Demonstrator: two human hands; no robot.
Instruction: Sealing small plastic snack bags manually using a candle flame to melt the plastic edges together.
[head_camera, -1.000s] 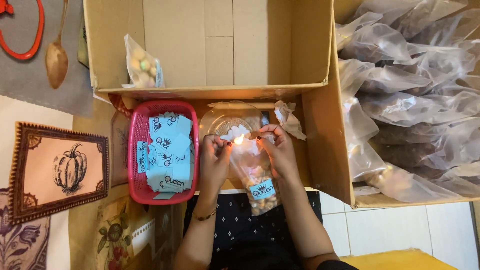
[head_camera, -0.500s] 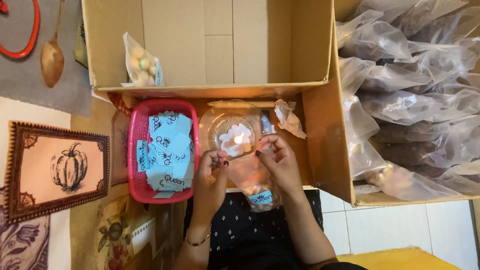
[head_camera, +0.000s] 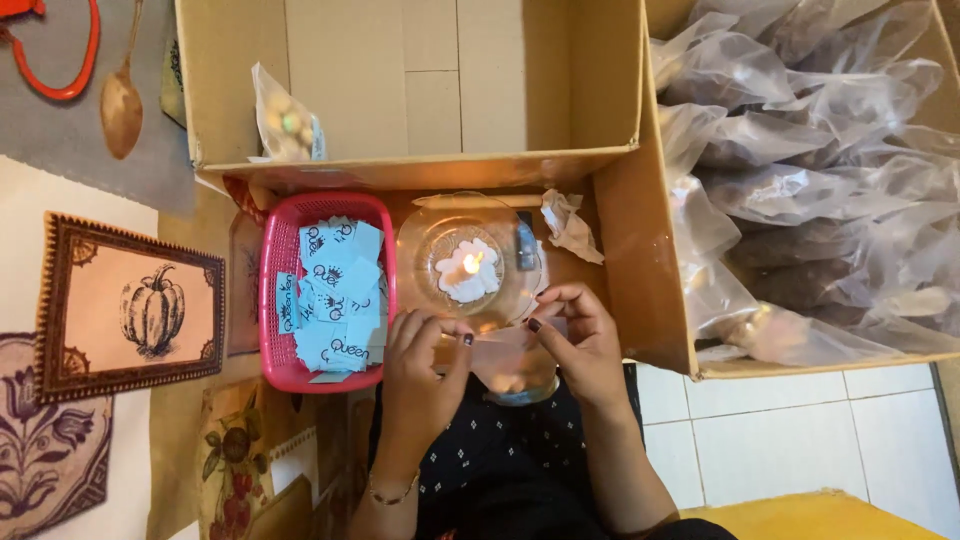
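Note:
Both of my hands pinch the top edge of a small clear plastic bag (head_camera: 512, 368) filled with pale snacks, with a light blue label low on it. My left hand (head_camera: 425, 365) grips its left corner, my right hand (head_camera: 580, 335) its right corner. The bag hangs just in front of a glass dish (head_camera: 430, 235) that holds a burning candle (head_camera: 468, 268) in a puddle of white wax. The bag's top edge sits slightly nearer to me than the flame, below the dish's rim.
A pink basket (head_camera: 275, 300) of light blue paper labels stands left of the dish. Behind it an open cardboard box (head_camera: 420, 90) holds one filled bag (head_camera: 288, 120). A second box (head_camera: 640, 270) at right is piled with filled clear bags (head_camera: 800, 180). A crumpled tissue (head_camera: 568, 225) lies by the dish.
My hands have drawn the bag's top edge away from the flame and down toward me. The bag now hangs lower, with its label nearly at my lap.

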